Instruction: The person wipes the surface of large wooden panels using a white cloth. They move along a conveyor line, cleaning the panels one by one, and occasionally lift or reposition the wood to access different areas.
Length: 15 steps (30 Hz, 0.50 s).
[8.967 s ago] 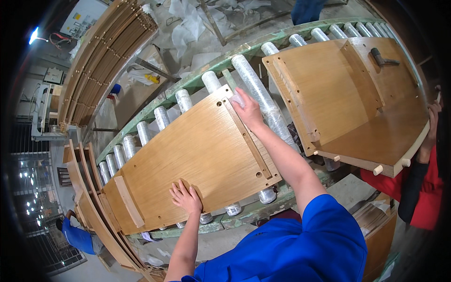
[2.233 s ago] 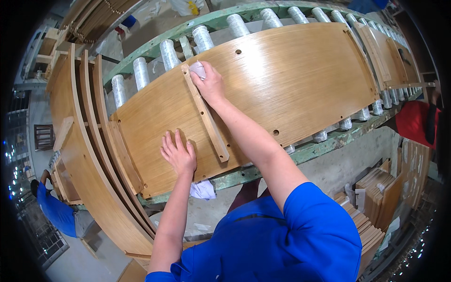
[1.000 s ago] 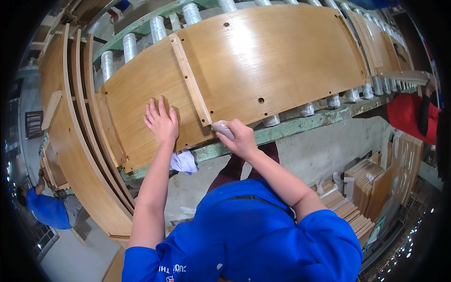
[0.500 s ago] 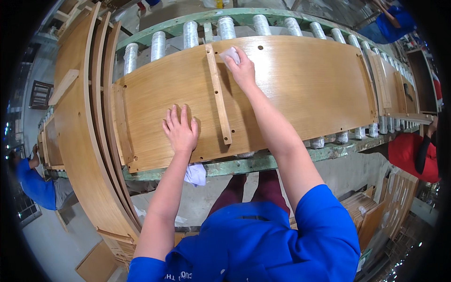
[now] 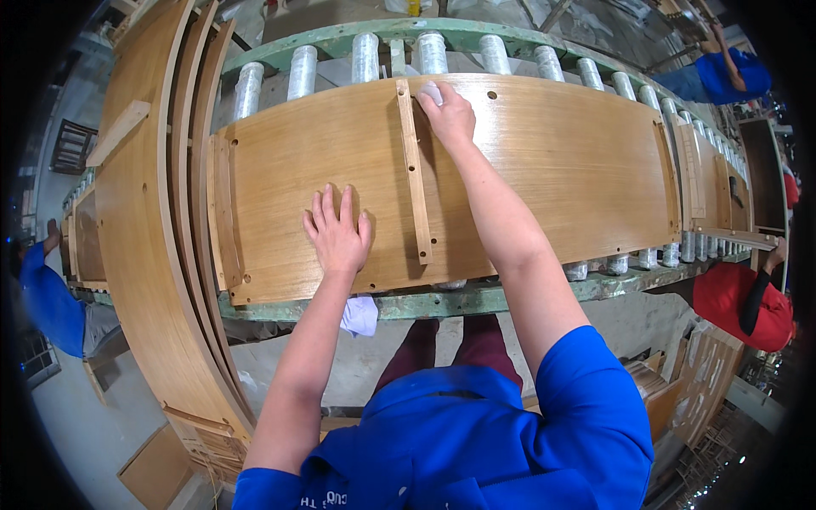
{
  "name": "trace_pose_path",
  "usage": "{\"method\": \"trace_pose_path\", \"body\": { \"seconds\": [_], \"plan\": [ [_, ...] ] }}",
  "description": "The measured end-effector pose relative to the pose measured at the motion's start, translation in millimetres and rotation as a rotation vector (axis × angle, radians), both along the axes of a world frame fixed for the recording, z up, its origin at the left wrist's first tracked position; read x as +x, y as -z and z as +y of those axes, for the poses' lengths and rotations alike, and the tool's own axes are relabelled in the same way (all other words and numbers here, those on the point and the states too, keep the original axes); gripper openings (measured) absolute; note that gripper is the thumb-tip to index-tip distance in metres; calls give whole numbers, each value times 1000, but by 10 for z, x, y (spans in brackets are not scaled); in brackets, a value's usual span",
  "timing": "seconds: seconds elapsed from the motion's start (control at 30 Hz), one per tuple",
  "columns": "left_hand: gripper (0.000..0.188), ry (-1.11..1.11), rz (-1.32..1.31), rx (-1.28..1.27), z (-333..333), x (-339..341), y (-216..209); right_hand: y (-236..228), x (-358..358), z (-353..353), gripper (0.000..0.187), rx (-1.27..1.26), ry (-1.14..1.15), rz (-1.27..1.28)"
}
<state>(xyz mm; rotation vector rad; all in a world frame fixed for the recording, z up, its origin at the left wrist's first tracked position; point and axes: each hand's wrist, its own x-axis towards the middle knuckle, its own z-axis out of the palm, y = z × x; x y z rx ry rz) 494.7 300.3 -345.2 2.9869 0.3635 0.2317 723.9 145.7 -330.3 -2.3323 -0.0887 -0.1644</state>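
A wide varnished wood panel (image 5: 561, 161) lies flat in front of me, with a narrow wooden strip (image 5: 413, 174) running across it from far edge to near edge. My right hand (image 5: 450, 115) grips a small whitish folded sheet (image 5: 432, 93) and presses it to the panel just right of the strip's far end. Whether the sheet is cloth or sandpaper is unclear, as my fingers cover most of it. Left of the strip, my left hand (image 5: 340, 236) rests palm down on the panel, its fingers spread and nothing in them.
Under the panel runs a green-framed roller conveyor (image 5: 365, 58) with wrapped rollers. Several tall boards (image 5: 140, 195) stand on edge at the left. A pale rag (image 5: 359, 315) hangs at the near rail. Co-workers in blue (image 5: 55, 289) and red (image 5: 741, 306) are at both sides.
The view has shifted, so the panel appears slightly farther right. My right hand has moved a little toward the panel's far edge, and less of the sheet shows. My left hand stays flat.
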Motion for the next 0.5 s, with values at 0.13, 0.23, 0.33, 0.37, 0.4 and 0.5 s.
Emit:
{"method": "trace_pose_path", "body": {
  "seconds": [0.13,0.23,0.33,0.37,0.4,0.5],
  "plan": [
    [51,9,-19,14,-15,4,-6,30,-90,-66,36,22,-14,-38],
    [50,12,-30,29,-30,10,-17,64,-280,-160,36,55,-42,-54],
    [50,7,-37,33,-22,2,-3,80,-538,-260,36,76,-80,-57],
    [50,2,-39,30,-13,-5,5,77,-635,-288,36,83,-95,-56],
    [50,-3,-40,28,-6,-10,13,73,-734,-321,34,93,-102,-47],
    [50,3,-51,23,2,-16,27,67,-1006,-425,32,168,-140,-25]
  ]
}}
